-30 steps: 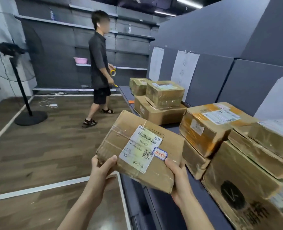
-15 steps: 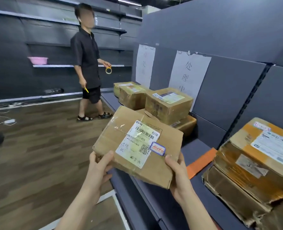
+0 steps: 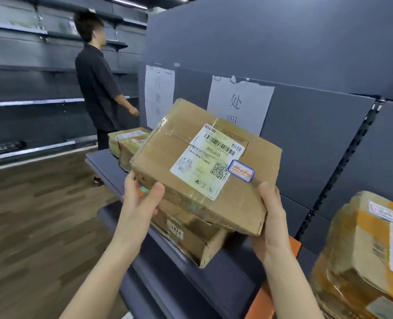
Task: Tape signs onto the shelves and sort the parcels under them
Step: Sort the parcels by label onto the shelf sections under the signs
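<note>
I hold a flat brown cardboard parcel (image 3: 168,162) with a white shipping label and a blue-edged sticker, tilted, above the grey shelf (image 3: 223,279). My left hand (image 3: 138,203) grips its near left corner, thumb on top. My right hand (image 3: 271,219) grips its near right corner from below. Directly under it lies another cardboard parcel (image 3: 191,238) on the shelf. A white paper sign (image 3: 239,102) with handwritten characters is taped to the back panel just behind the held parcel. A second sign (image 3: 158,95) hangs further left.
More parcels (image 3: 128,143) sit at the shelf's far left end. An orange-taped parcel (image 3: 363,256) stands at the right. A person in black (image 3: 99,88) stands by the far end of the shelf. Wooden floor (image 3: 34,215) stretches to the left, with dark shelving (image 3: 29,102) behind.
I have stepped closer to the shelf and carried the parcel up and forward, over the parcel under the sign. The other person has turned toward the shelf.
</note>
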{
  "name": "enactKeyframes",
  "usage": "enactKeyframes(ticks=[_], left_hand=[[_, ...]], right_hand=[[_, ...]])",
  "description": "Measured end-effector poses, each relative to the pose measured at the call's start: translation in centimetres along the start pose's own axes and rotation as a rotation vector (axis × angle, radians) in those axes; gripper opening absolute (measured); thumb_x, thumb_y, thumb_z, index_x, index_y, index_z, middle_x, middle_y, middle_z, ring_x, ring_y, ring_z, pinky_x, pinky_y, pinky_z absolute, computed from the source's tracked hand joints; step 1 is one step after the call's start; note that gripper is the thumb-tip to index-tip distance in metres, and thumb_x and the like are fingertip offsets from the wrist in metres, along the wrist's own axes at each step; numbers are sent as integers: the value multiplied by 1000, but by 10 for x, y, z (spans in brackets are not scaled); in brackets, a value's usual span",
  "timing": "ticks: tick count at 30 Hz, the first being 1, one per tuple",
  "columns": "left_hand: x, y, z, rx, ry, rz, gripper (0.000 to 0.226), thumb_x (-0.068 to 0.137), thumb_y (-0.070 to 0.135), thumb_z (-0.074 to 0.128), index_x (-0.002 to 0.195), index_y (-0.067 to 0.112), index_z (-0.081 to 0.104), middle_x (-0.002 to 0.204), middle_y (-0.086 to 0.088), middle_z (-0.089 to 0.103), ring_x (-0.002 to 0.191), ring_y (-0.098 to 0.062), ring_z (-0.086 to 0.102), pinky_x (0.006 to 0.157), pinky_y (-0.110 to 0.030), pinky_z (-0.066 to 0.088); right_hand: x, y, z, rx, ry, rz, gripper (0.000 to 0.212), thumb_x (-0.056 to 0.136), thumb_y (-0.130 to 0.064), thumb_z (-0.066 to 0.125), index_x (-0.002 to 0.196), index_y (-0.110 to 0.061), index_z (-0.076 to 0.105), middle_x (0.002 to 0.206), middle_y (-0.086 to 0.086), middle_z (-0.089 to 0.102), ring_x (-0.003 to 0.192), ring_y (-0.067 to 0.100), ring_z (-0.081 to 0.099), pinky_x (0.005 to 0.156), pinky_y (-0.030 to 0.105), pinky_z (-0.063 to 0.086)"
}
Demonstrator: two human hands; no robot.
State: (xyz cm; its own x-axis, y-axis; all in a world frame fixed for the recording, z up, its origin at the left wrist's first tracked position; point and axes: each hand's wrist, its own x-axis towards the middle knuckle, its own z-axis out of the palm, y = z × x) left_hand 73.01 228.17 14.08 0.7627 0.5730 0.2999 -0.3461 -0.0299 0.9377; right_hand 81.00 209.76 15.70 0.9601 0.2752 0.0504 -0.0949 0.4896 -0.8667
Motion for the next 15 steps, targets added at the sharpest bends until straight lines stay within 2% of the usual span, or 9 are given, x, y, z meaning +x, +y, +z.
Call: enactKeyframes(ticks=[2, 4, 6, 8, 10, 12, 15], left_hand=[[20, -1, 12, 52, -40, 45, 67, 76, 47, 69, 132, 32, 35, 99, 40, 55, 81, 7, 57, 73, -15, 48], [40, -3, 24, 93, -97, 76, 50, 88, 25, 62, 125, 41, 33, 93, 45, 56, 73, 9, 56, 70, -8, 46], [61, -8, 31, 108, -171, 82, 44, 91, 13, 54, 120, 41, 37, 97, 36, 60, 77, 10, 60, 68, -5, 45], [83, -15, 36, 153, -234, 93, 37, 92, 11, 55, 115, 39, 45, 103, 26, 59, 83, 13, 60, 68, -3, 43], [106, -24, 35, 191, -243, 105, 28, 90, 20, 61, 106, 40, 51, 104, 23, 59, 84, 15, 58, 70, -2, 42], [132, -36, 29, 206, -214, 97, 21, 86, 26, 63, 103, 35, 57, 100, 20, 62, 89, 10, 57, 75, -5, 41], [169, -52, 21, 199, -194, 41, 16, 92, 15, 56, 104, 24, 59, 100, 15, 61, 94, 5, 55, 78, -10, 39]], right_hand=[[14, -8, -4, 43, -9, -22, 47, 67, -37, 55, 112, -23, 57, 99, -5, 72, 82, 9, 68, 65, 22, 55], [28, -15, -10, 84, 37, -31, 42, 67, -34, 55, 107, -21, 59, 92, -6, 73, 79, 10, 69, 63, 21, 55], [41, -20, -14, 111, 119, -25, 32, 74, -31, 56, 104, -22, 62, 89, -5, 73, 78, 14, 68, 70, 28, 52], [52, -22, -18, 150, 218, -32, 16, 87, -30, 51, 96, -25, 64, 83, -4, 74, 74, 16, 68, 78, 36, 48], [61, -22, -19, 184, 302, -64, 15, 91, -30, 48, 93, -27, 62, 80, -4, 74, 66, 15, 69, 74, 36, 48], [70, -20, -18, 200, 378, -95, 16, 91, -31, 47, 95, -27, 62, 82, -5, 73, 71, 15, 69, 69, 33, 48], [83, -20, -8, 214, 462, -140, 16, 92, -30, 47, 92, -27, 62, 80, -5, 73, 80, 17, 64, 72, 34, 47]])
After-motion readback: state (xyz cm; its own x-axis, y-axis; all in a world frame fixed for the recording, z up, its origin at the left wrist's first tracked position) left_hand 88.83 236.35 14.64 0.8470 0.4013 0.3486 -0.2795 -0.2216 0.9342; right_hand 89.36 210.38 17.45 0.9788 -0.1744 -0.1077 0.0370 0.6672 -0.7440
